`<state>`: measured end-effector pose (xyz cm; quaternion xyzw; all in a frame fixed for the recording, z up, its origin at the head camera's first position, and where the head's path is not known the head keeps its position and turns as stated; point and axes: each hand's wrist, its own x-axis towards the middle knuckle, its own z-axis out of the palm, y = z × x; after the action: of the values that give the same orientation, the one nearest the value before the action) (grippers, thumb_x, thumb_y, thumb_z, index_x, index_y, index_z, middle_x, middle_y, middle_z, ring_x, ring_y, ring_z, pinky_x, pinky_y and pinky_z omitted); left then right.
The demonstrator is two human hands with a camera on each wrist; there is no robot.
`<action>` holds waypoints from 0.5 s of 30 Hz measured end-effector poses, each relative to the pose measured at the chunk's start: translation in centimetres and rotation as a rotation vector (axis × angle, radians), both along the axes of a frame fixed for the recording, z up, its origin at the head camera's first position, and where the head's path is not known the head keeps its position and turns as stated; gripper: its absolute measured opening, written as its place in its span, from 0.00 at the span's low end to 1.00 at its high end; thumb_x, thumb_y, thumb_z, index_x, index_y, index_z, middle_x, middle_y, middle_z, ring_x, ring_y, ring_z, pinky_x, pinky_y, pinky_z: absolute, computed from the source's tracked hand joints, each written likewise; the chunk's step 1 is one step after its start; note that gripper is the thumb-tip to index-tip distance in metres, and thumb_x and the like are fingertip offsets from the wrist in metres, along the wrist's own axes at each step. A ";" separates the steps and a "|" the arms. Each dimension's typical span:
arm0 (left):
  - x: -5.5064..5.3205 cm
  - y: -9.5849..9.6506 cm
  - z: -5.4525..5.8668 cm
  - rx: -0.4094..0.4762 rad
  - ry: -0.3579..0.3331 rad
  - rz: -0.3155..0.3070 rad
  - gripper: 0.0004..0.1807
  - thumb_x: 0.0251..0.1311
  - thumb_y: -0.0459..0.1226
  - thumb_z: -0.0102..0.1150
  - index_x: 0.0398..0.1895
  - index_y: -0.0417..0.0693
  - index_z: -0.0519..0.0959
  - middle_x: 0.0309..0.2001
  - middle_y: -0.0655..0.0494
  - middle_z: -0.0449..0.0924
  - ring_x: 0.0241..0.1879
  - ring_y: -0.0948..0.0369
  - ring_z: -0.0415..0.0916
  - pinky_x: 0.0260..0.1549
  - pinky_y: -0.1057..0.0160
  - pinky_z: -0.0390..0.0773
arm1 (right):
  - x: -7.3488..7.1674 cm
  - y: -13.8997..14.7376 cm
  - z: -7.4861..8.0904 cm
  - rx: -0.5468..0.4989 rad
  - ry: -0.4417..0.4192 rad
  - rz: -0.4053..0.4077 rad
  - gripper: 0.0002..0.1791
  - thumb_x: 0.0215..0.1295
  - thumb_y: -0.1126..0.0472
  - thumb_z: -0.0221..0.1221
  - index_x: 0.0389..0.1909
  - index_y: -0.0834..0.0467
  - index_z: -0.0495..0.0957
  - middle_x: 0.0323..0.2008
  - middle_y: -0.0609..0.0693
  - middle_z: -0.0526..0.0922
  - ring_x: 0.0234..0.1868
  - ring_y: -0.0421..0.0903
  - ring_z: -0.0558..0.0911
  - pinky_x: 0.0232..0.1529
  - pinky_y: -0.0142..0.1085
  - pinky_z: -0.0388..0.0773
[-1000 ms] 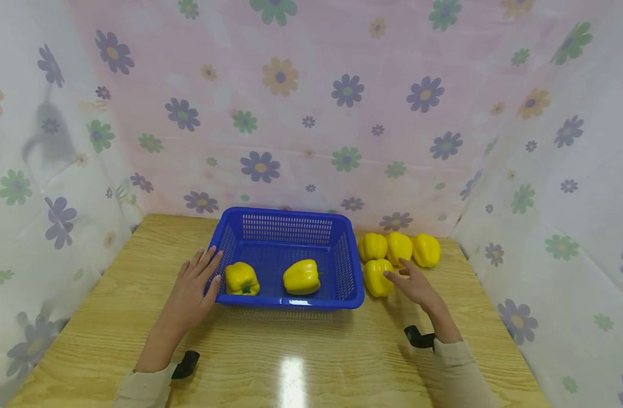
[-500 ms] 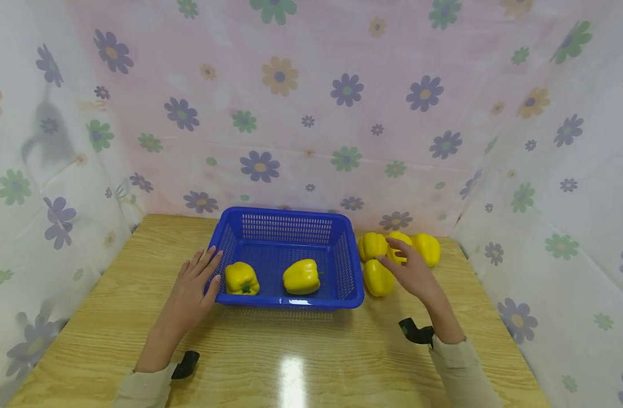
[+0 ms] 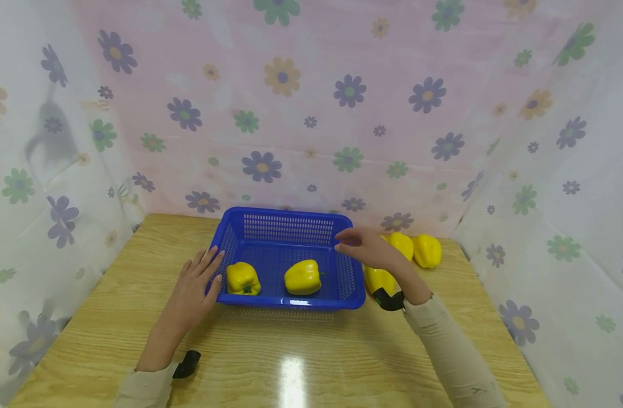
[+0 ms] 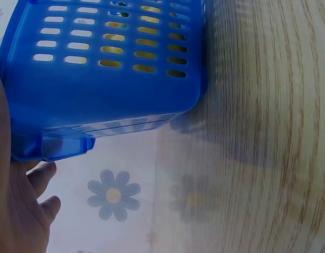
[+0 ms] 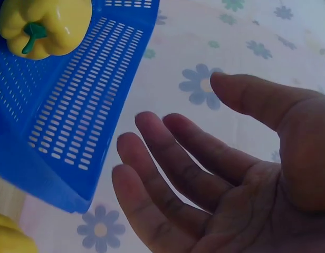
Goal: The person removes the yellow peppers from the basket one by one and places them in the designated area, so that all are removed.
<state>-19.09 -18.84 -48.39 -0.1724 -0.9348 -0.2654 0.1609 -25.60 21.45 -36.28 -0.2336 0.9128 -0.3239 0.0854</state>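
Observation:
A blue plastic basket [image 3: 288, 212] with slotted walls sits on the table, holding two yellow bell peppers: one at the front left [image 3: 242, 277], the other pepper [image 3: 302, 277] right of its middle. My left hand [image 3: 191, 294] rests on the basket's left rim with fingers extended; in the left wrist view its fingertips [image 4: 44, 176] show past the rim. Above the right rim hovers my right hand [image 3: 369, 248], fingers slightly bent and thumb apart. Nothing lies between those fingers in the right wrist view, where the palm [image 5: 247, 211] shows.
Right of the basket are several more yellow peppers: a near one [image 3: 378, 280] partly under the right wrist, another behind [image 3: 403, 245] and a far-right pepper [image 3: 427, 251]. One is mostly hidden by the right hand. Flowered cloth [image 3: 311, 170] encloses the wooden table [image 3: 250, 362].
My right hand has moved from the near pepper, back over the pepper group, then left to above the basket's right rim. The left hand, basket and peppers stay in place.

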 end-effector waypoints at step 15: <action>-0.1 0.0 -0.1 -0.007 -0.009 0.001 0.28 0.78 0.41 0.45 0.76 0.39 0.65 0.77 0.38 0.58 0.77 0.35 0.49 0.73 0.30 0.48 | -3.9 -5.4 -1.7 0.333 -0.260 0.116 0.20 0.72 0.52 0.61 0.21 0.59 0.81 0.14 0.43 0.60 0.17 0.38 0.55 0.21 0.30 0.56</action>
<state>-19.17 -18.82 -48.49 -0.1715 -0.9366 -0.2626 0.1563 -29.49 16.06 -37.97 -0.2248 0.9200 -0.1906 0.2583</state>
